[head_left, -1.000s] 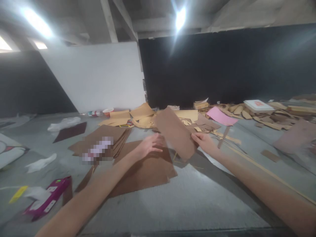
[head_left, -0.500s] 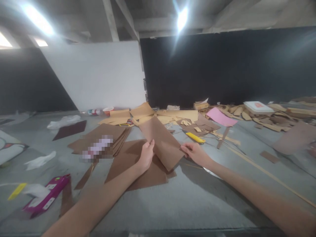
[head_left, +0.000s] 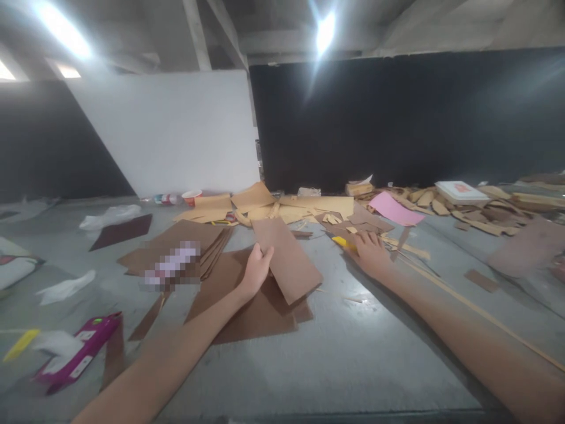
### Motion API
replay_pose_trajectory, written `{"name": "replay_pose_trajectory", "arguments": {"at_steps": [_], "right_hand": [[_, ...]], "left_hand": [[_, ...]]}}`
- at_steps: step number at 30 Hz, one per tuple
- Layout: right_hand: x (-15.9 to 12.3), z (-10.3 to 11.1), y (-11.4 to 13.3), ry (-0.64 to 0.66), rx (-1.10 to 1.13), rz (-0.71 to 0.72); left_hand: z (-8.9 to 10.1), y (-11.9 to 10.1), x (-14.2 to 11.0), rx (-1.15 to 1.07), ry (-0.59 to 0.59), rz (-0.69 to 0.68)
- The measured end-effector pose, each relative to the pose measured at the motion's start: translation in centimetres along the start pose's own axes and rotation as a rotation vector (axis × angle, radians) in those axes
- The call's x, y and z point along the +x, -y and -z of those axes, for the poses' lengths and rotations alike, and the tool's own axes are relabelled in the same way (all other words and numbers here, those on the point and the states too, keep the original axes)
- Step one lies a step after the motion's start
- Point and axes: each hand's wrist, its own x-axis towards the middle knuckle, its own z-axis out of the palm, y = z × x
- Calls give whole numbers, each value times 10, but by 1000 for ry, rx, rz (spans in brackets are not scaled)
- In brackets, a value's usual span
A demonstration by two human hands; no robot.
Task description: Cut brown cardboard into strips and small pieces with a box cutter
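My left hand (head_left: 255,270) grips the left edge of a light brown cardboard sheet (head_left: 289,259), held tilted just above a larger dark brown sheet (head_left: 247,306) lying on the grey floor. My right hand (head_left: 372,253) has left the sheet and rests, fingers spread downward, over a yellow utility knife (head_left: 341,241) on the floor, touching or nearly touching it. Whether the fingers have closed around the knife is hidden.
A stack of brown sheets (head_left: 176,247) lies to the left. Tan cardboard scraps (head_left: 273,209) and a pink sheet (head_left: 392,209) spread along the back. A magenta box (head_left: 79,353) and white paper (head_left: 64,288) lie at left. A white board (head_left: 176,132) leans on the dark wall.
My right hand let go of the light brown sheet and moved right and away onto the yellow knife. My left hand took hold of the sheet and lowered it over the dark sheet.
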Motion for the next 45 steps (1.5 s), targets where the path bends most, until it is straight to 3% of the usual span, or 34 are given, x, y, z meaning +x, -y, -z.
{"name": "replay_pose_trajectory", "arguments": {"at_steps": [3, 5, 7, 9, 11, 12, 14, 16, 21, 28, 37, 41, 45], "right_hand": [[0, -12, -8, 98, -25, 3], [2, -15, -8, 126, -9, 3], [4, -15, -8, 95, 17, -11], [5, -11, -9, 17, 56, -33], [1, -5, -12, -58, 108, -25], [-3, -1, -15, -71, 142, 4], [-13, 9, -18, -39, 225, 99], [-25, 21, -18, 39, 303, 198], [-44, 51, 3, 221, 407, 449], [-48, 63, 35, 249, 406, 648], [-54, 67, 26, 283, 381, 511], [-56, 62, 44, 282, 405, 340], [-55, 44, 63, 240, 314, 364]], "left_hand": [[7, -4, 2, 218, -74, -84], [9, -11, -3, 413, -210, -254], [9, -21, -12, 569, -183, -470], [7, -32, -24, 618, 100, -629], [4, -41, -37, 604, 464, -701], [2, -44, -42, 604, 581, -716], [0, -46, -50, 598, 734, -715], [-1, -44, -53, 586, 788, -683], [-2, -38, -53, 572, 756, -638], [-4, -40, -53, 605, 740, -652], [-8, -37, -53, 500, 673, -555], [-9, -33, -52, 511, 604, -524], [-10, -29, -51, 481, 598, -500]]}}
